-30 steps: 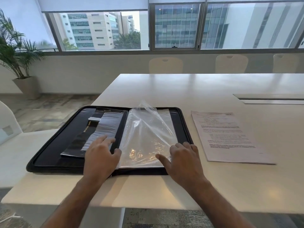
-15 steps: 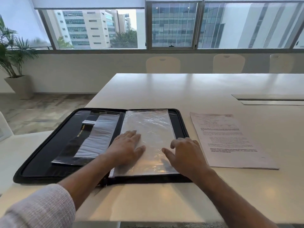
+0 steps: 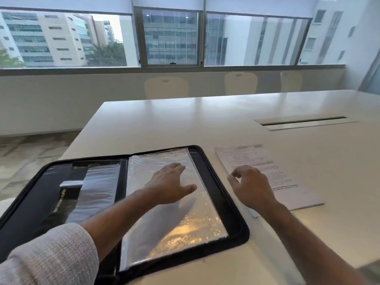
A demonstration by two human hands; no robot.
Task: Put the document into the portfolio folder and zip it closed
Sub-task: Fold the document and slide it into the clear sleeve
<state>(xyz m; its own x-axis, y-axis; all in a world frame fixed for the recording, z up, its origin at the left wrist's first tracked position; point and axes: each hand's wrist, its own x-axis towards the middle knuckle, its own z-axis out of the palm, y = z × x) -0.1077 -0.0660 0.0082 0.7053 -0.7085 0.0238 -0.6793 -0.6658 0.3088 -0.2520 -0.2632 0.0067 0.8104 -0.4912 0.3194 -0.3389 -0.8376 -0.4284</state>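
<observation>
Hands (image 3: 170, 185) flat on sleeve (image 3: 174, 219), document (image 3: 267, 173)

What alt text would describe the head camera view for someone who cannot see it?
A person's left hand presses flat on the clear sleeves of an open black portfolio folder, while the right hand reaches over a printed document lying beside it on a white table.

Pretty bright overall, all soft daylight pouring in from the windows (image 3: 170, 38) behind the table (image 3: 185, 120), so the tabletop looks washed out and a bit hazy. There's a warm glare patch on the plastic sleeve (image 3: 185, 227) nearer than the left hand (image 3: 168, 186) fingers, plus that arm's soft shadow just beside it. Wide-angle bend at the edges, and the sleeve cuff (image 3: 51, 258) and both hands are a little blurry.
</observation>
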